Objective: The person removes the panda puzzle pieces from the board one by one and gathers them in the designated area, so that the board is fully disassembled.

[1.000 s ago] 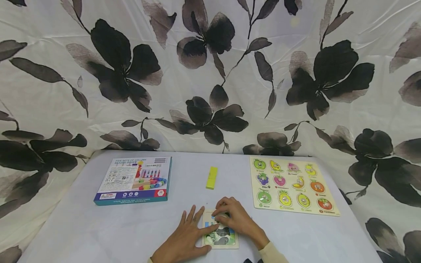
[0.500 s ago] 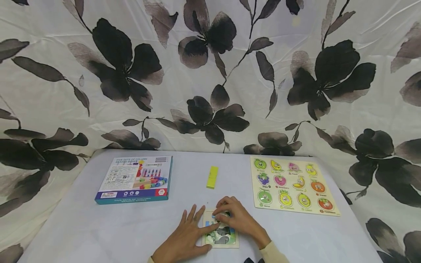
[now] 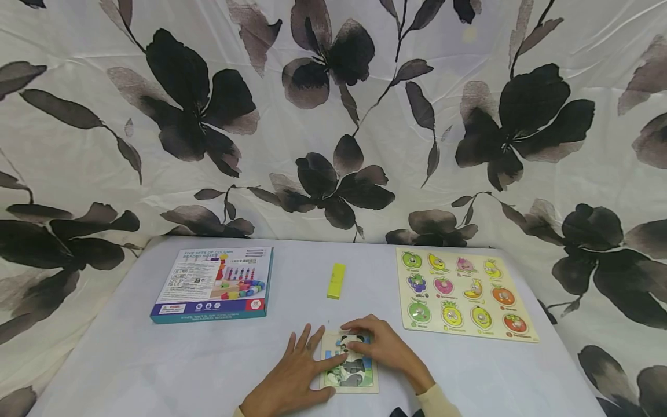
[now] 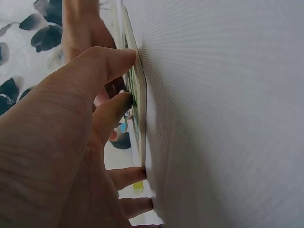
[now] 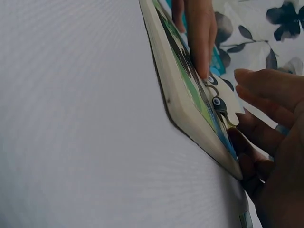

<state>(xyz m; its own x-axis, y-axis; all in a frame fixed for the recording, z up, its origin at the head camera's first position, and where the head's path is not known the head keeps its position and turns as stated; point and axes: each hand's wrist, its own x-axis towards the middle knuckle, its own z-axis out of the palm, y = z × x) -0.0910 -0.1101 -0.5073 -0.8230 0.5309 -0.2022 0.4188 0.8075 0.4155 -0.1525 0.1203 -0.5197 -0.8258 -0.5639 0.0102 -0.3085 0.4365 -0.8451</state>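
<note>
A small wooden panda jigsaw puzzle (image 3: 359,390) lies on the white-covered table between both hands. My left hand (image 3: 292,373) spreads its fingers along the puzzle's left side; the thumb rests by its lower edge and the index finger presses on the picture. In the right wrist view, a piece with the panda's face (image 5: 222,100) stands tilted up from the board, beside the left index fingertip. My right hand (image 3: 385,347) is at the puzzle's upper right, thumb apart from the fingers. Its fingers are bent behind the face piece and near the board's corner (image 5: 235,171).
A yellow block (image 3: 336,282) lies beyond the puzzle. At the back left is a flat box of beads (image 3: 213,284), and at the right a fruit picture board (image 3: 435,330). Floral cloth (image 3: 333,116) hangs behind the table. A dark object (image 3: 400,412) shows at the bottom edge.
My right hand has shifted slightly right, its thumb and fingers now wider apart, uncovering the panda's face on the puzzle. My left hand has stayed in place.
</note>
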